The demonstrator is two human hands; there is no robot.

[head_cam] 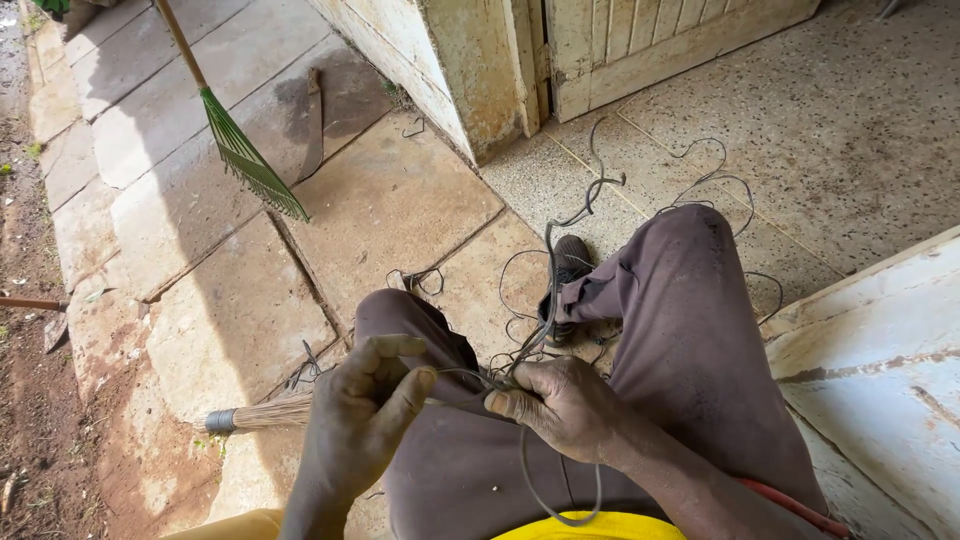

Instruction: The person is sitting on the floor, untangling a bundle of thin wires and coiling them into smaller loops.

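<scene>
— Looking down from the head camera: where are the hands, and what have they got?

— Both sit low in the middle, over the lap. The left hand (362, 415) is curled narrow, thumb and forefinger pinched on a thin grey wire (549, 290). The right hand (567, 405) is closed around the same wire, thumb pressing it against the fingers. A short stretch runs between the two hands, roughly level, from nine o'clock to three o'clock.

— And the rest of the wire, which way does it go?

— Its long run rises out of the right hand toward twelve o'clock, leaning slightly to one o'clock, and ends in a kinked tip near the doorway. A loose loop hangs from the same hand toward six o'clock, over the yellow shirt hem (590, 526). More strands lie tangled on the terrazzo floor (860, 130) at one to two o'clock — I cannot tell whether they are one piece with the held length.

— What is around them?

— Brown trousers (680, 340), knees bent, with a dark shoe (570, 262) just past the tangle. A bundle of straw-coloured broom bristles (262, 412) with a metal band lies touching the left hand's near side, its long axis pointing to nine o'clock. At eleven o'clock, well apart, a green rake (250, 160) lies on the stone paving slabs (390, 200), tines toward five o'clock. A worn pale door (640, 40) stands at twelve, and a white painted board (880, 370) at three.
</scene>
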